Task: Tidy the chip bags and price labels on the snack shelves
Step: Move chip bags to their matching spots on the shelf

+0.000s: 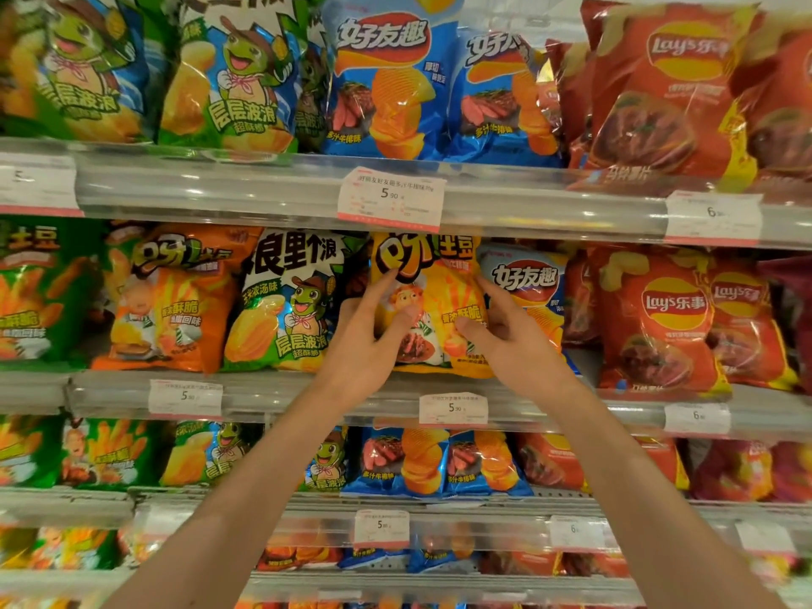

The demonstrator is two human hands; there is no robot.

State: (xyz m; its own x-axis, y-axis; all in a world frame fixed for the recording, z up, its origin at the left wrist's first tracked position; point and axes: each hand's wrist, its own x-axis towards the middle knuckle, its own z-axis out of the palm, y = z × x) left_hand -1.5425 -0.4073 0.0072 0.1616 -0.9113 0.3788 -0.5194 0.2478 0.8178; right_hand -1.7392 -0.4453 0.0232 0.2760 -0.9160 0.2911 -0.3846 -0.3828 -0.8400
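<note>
Both hands are gripping a yellow chip bag (428, 301) standing upright on the middle shelf (307, 391), between a green-and-white bag (285, 309) and a blue bag (525, 287). Left hand (364, 340) is holding its left edge, fingers (386, 285) spread, thumb lying on the front. Right hand (512, 331) is holding the right edge, fingers curled around it, thumb pressing the front. A price label (452, 408) is sitting on the shelf rail just below the bag.

Shelf fittings
Clear plastic rails (219, 186) front each shelf (584, 362) edge, left to right; perforated grey strip (386, 564) low, centre.
</note>
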